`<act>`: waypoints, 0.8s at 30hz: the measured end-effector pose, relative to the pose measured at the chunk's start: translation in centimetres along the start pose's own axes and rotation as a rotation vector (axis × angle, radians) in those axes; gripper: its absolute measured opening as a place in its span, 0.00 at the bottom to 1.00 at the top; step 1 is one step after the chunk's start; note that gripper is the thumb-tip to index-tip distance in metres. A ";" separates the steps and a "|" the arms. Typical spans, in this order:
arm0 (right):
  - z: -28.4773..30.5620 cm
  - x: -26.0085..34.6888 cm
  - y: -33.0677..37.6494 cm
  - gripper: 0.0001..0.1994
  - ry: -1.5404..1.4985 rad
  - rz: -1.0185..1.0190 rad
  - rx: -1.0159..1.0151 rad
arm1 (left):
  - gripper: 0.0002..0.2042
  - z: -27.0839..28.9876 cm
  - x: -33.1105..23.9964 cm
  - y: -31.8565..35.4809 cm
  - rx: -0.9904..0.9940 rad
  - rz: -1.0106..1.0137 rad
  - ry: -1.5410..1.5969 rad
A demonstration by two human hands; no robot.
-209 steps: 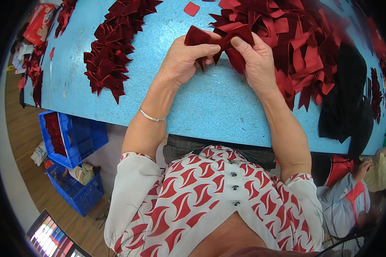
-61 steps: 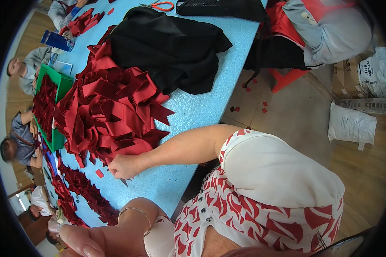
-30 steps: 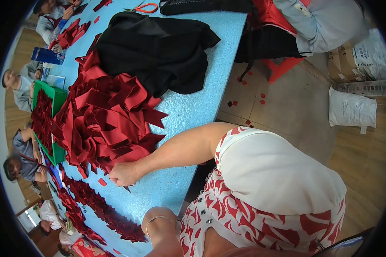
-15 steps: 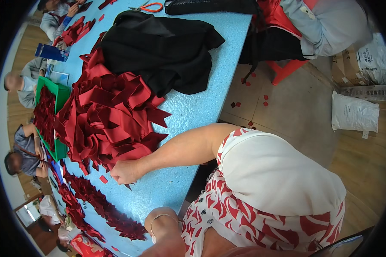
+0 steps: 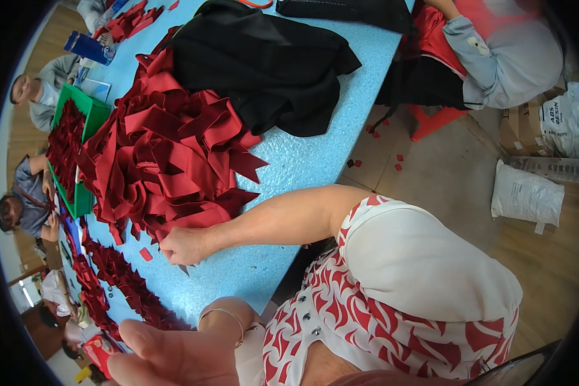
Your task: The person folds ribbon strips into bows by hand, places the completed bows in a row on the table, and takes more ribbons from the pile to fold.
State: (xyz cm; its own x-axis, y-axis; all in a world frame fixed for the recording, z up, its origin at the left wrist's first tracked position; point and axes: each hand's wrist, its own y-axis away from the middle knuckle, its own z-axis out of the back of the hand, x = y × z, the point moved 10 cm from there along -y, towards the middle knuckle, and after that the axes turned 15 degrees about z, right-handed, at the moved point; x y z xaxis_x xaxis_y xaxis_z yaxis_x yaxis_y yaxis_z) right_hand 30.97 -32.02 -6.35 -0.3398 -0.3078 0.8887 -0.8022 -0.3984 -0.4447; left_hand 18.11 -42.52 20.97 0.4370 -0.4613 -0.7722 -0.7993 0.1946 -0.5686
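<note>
My right hand [image 5: 185, 247] is closed at the near edge of a big heap of dark red ribbon pieces [image 5: 167, 148]. A small dark pointed tip shows beneath it; what the fingers hold is hidden. A small red scrap [image 5: 146, 254] lies just left of that hand. Close to the camera, my left hand [image 5: 177, 354] is raised with thumb and fingers apart and nothing visible in it, partly cut off by the lower edge. Beyond it, a long strip of bunched dark red ribbon [image 5: 125, 280] lies on the blue table [image 5: 231, 276].
A black cloth [image 5: 264, 71] lies against the heap's far side. A green crate [image 5: 96, 119] of dark red pieces stands at the left. Several people sit along the far side; another person [image 5: 489, 58] sits at the right. A white sack [image 5: 527, 195] rests on the floor.
My left hand has come up into view from the lower edge, its fingers now showing. My right hand stays closed beside the heap. The whole view has shifted a little.
</note>
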 end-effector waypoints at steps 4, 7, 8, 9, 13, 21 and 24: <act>0.0 0.2 0.2 0.04 -0.004 -0.040 0.014 | 0.08 0.3 0.3 -0.3 -0.034 0.087 -0.088; -0.4 -0.2 0.0 0.03 -0.012 -0.025 -0.003 | 0.09 0.6 0.1 -0.7 0.033 0.033 -0.119; -0.5 -0.4 0.0 0.03 -0.011 -0.028 0.001 | 0.09 0.2 -0.1 -1.0 0.045 0.027 -0.194; -0.6 -0.5 -0.1 0.03 -0.001 -0.014 0.000 | 0.08 -0.1 -0.4 -1.2 0.058 0.020 -0.271; -0.7 -0.9 -0.3 0.03 0.019 0.025 -0.006 | 0.06 -0.3 -0.9 -1.5 0.157 -0.035 -0.329; -0.2 -1.3 -0.1 0.03 0.020 0.051 -0.025 | 0.04 -1.1 -0.2 -1.9 0.202 -0.294 0.599; -1.0 0.1 -0.4 0.03 -0.017 0.152 -0.042 | 0.05 0.3 0.2 -1.7 0.221 -0.411 0.968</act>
State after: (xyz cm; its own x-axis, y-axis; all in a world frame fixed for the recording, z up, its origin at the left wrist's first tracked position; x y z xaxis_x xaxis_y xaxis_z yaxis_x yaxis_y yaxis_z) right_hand 30.78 -31.04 -5.93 -0.4511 -0.3764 0.8092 -0.7618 -0.3098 -0.5689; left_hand 19.66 -42.68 21.64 0.0653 -0.9978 -0.0121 -0.5308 -0.0245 -0.8472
